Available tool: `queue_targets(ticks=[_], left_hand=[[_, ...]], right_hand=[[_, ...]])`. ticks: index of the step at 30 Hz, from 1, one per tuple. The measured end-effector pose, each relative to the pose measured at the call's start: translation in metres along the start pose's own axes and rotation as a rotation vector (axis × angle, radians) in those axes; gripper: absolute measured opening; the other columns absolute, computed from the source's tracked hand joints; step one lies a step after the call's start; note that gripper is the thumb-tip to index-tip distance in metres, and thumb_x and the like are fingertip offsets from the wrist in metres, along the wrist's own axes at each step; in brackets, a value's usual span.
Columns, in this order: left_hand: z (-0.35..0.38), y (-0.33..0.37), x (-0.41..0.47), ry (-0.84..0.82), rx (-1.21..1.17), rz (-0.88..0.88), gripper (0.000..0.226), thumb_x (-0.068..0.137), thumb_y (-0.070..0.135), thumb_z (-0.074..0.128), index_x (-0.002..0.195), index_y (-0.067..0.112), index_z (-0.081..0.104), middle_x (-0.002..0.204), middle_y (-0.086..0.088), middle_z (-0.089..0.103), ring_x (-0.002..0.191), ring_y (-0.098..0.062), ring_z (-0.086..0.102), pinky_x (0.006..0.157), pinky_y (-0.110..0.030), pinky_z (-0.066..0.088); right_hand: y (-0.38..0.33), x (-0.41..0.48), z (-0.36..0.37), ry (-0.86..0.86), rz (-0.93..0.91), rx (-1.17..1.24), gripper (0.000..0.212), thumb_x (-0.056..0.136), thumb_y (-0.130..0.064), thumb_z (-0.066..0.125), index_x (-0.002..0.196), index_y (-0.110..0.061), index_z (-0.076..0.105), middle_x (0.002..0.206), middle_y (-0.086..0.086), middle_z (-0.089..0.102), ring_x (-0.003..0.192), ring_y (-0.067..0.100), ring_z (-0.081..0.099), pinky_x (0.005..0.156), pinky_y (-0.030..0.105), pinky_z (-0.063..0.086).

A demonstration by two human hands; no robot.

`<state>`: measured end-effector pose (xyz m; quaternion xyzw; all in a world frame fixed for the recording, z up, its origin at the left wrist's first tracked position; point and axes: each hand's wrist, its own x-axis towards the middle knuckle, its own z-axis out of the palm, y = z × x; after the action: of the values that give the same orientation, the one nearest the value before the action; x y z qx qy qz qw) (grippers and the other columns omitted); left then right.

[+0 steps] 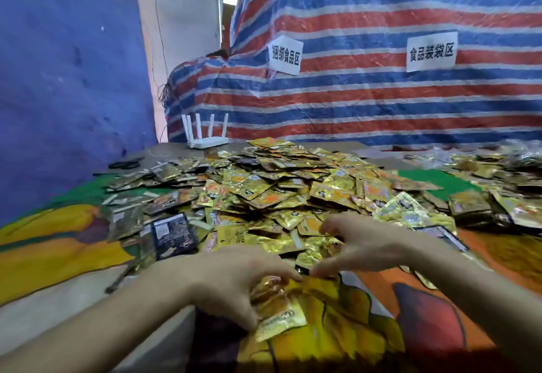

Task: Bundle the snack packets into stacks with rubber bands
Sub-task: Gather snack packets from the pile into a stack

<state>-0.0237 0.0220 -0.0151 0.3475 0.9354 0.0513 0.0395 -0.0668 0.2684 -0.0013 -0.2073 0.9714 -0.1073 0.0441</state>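
The left hand (228,281) held a small stack (278,311) of gold foil packets at the near edge of the tabletop (52,255). Its grip was clamped on the stack, with the thumb against the near side and the fingers curled over the far side. The right hand (360,243) was just beside it, over the near fringe of the big loose heap of snack packets (293,191) that covered the middle of the tabletop. Its grip stood apart, thumb and fingers spread and bent, the thumb tip close to the top of the stack, with nothing plainly pinched between them

The packets looked light, thin and flat, with glossy foil skins that would likely slide over one another. A stack would probably fan out or shoot sideways unless it was squeezed across its flat faces. The sealed edges looked stiffer than the soft middles, so squaring the stack by its edges seemed the safer way. It could then be held across the middle, where a rubber band would sit best. A band too near one end would likely slip off the slick foil. No rubber band could be made out in view

Darker packets (164,196) lay to the left of the heap, and a white router (205,138) stood at the far edge before a striped tarpaulin (381,103)
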Motion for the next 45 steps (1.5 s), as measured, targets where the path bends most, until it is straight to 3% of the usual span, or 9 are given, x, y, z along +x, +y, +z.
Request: queue_targets(ticks=[5,10,16,20,22,29,34,39,45], left_hand=[[0.000,0.013,0.007,-0.026,0.072,-0.012,0.042,0.084,0.021,0.068,0.124,0.028,0.057,0.111,0.002,0.045,0.105,-0.019,0.047,0.087,-0.041,0.049],[-0.007,0.003,0.006,0.103,-0.131,-0.050,0.010,0.083,0.022,0.070,0.093,0.020,0.067,0.100,-0.003,0.059,0.092,-0.020,0.057,0.080,-0.036,0.052],[-0.020,-0.018,0.010,0.347,-0.361,-0.182,0.017,0.083,0.024,0.067,0.078,0.027,0.051,0.088,0.001,0.056,0.077,-0.016,0.053,0.064,-0.030,0.046],[-0.013,-0.020,0.021,0.321,-0.337,-0.255,0.018,0.086,0.018,0.063,0.094,0.022,0.046,0.085,0.002,0.056,0.070,-0.013,0.057,0.056,-0.027,0.047],[-0.006,-0.015,0.026,0.235,-0.137,-0.299,0.025,0.087,0.021,0.062,0.102,0.019,0.042,0.090,-0.001,0.056,0.081,-0.021,0.058,0.063,-0.039,0.048],[0.011,-0.006,0.033,0.246,0.266,-0.284,0.042,0.087,0.017,0.060,0.126,0.017,0.043,0.118,-0.002,0.050,0.109,-0.029,0.055,0.070,-0.037,0.034],[0.011,-0.007,0.036,0.291,0.215,-0.328,0.034,0.081,0.028,0.067,0.113,0.019,0.058,0.121,0.003,0.055,0.110,-0.025,0.059,0.071,-0.037,0.043],[0.001,-0.014,0.046,0.157,0.139,-0.420,0.075,0.074,0.038,0.078,0.141,0.024,0.051,0.137,0.000,0.046,0.125,-0.026,0.047,0.101,-0.048,0.045],[-0.007,-0.024,0.050,0.069,0.104,-0.425,0.091,0.070,0.051,0.081,0.149,0.039,0.038,0.133,0.003,0.044,0.126,-0.025,0.046,0.095,-0.044,0.043]], right_hand=[[-0.009,0.009,0.021,0.032,-0.062,-0.181,0.073,0.083,-0.067,0.065,0.141,-0.026,0.048,0.128,0.000,0.047,0.114,0.017,0.048,0.092,0.029,0.043],[-0.003,0.005,0.019,0.029,-0.154,-0.321,0.049,0.095,-0.054,0.059,0.135,-0.026,0.056,0.127,-0.002,0.054,0.117,0.019,0.053,0.096,0.032,0.047],[0.003,0.002,0.021,0.065,-0.151,-0.330,0.047,0.088,-0.036,0.062,0.131,-0.018,0.061,0.136,-0.001,0.056,0.125,0.020,0.050,0.103,0.039,0.046],[0.009,-0.001,0.036,0.299,-0.245,-0.373,0.035,0.097,-0.031,0.048,0.128,-0.021,0.063,0.128,-0.005,0.066,0.119,0.020,0.052,0.097,0.037,0.047],[0.011,-0.004,0.037,0.461,-0.309,-0.322,0.028,0.100,-0.023,0.053,0.122,-0.018,0.069,0.111,-0.002,0.073,0.104,0.024,0.062,0.082,0.041,0.054],[0.017,0.000,0.036,0.786,-0.253,-0.163,0.012,0.089,-0.004,0.071,0.100,-0.007,0.074,0.082,0.010,0.074,0.072,0.034,0.069,0.055,0.039,0.054],[0.021,0.014,0.020,1.041,-0.196,0.072,0.004,0.096,-0.006,0.062,0.098,-0.007,0.066,0.074,0.007,0.065,0.059,0.030,0.059,0.051,0.039,0.046],[0.019,0.033,0.015,1.027,-0.078,0.243,0.007,0.099,-0.015,0.061,0.097,-0.010,0.065,0.080,0.003,0.065,0.067,0.021,0.059,0.056,0.036,0.049],[0.021,0.034,0.032,0.740,-0.049,0.543,0.028,0.090,-0.031,0.073,0.112,-0.023,0.057,0.100,-0.019,0.060,0.095,-0.003,0.060,0.070,0.008,0.049]])
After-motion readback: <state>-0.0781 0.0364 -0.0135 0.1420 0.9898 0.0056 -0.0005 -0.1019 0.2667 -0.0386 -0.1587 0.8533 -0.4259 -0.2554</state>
